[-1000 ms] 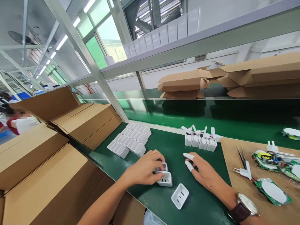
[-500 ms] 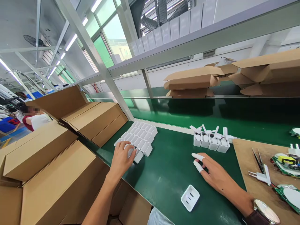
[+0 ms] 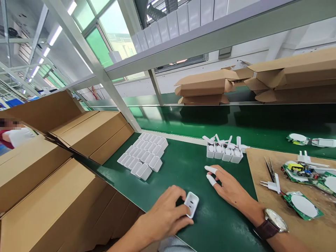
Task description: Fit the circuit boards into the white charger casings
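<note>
My left hand [image 3: 174, 210] grips a small white plastic housing [image 3: 193, 203] with slots in its floor, near the table's front edge. The fingers are at its left side and the housing is tilted. My right hand [image 3: 223, 182], with white finger cots on two fingers, hovers over or rests on the green tabletop, its fingers apart and holding nothing. Beyond it stands a short row of white housings [image 3: 225, 154] with plug parts and wires sticking out of their tops. A block of similar white housings [image 3: 144, 154] lies in rows to the left.
A brown board [image 3: 257, 206] at right carries tweezers [image 3: 270, 169], a white plug part [image 3: 273, 183] and green circuit boards [image 3: 303, 204]. Cardboard boxes [image 3: 47, 203] flank the table's left. More cartons [image 3: 204, 84] lie behind, under a metal shelf [image 3: 183, 49]. A person [image 3: 15, 134] is at far left.
My left hand has left the block of white housings, moved right and toward me, and taken hold of the single housing. My right hand stays open near the same spot; the view has shifted.
</note>
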A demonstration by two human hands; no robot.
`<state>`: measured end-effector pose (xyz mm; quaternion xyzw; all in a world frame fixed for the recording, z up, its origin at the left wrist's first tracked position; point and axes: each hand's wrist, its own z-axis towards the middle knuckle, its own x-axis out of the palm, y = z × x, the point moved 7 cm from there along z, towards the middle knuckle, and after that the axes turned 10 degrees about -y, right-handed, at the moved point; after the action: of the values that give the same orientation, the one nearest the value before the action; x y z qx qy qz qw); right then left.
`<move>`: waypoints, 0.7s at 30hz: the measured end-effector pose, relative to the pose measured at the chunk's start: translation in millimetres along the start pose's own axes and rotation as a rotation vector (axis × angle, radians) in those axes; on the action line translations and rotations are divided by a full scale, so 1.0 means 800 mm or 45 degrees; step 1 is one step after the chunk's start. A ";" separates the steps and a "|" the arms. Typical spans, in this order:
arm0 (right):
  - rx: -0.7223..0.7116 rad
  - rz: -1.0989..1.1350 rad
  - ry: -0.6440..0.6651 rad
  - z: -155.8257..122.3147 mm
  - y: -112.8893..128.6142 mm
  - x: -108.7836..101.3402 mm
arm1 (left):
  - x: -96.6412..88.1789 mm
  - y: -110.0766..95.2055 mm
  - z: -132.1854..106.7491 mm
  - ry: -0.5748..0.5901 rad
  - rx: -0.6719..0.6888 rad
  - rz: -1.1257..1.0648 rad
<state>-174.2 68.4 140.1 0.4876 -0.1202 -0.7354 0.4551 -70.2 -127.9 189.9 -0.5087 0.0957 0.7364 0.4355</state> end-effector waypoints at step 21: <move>0.035 -0.042 0.017 -0.004 -0.014 -0.001 | -0.103 0.155 -0.095 -0.268 -0.471 0.756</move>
<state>-177.7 76.5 132.0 0.5004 -0.1191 -0.7378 0.4371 -102.3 -291.7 185.6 -0.4502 0.0592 0.8841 0.1108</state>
